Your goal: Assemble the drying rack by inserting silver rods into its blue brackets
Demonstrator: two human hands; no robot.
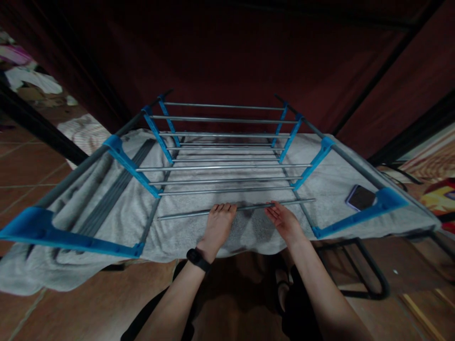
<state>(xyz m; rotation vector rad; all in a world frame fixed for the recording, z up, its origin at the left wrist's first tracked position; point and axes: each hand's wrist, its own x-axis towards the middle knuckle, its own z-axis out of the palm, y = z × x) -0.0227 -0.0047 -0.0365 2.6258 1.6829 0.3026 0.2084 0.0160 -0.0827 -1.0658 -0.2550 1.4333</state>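
While the left hand (221,225) curls round a loose, slim grey metal rod (252,207) near the front edge of the grey towel-covered surface (249,234) and the right hand (285,221) lightly pinches it, positioning seems under way, the next move probably calling for level alignment with the blue plastic brackets (348,221).

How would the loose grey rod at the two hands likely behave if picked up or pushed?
Probably stiff: the rod looks straight, extending past the left hand and right hand without visible sag. Likely light for its length, being thin, though whether it is hollow isn't visible. It looks round, so it may roll, though the rumpled cloth might slow it.
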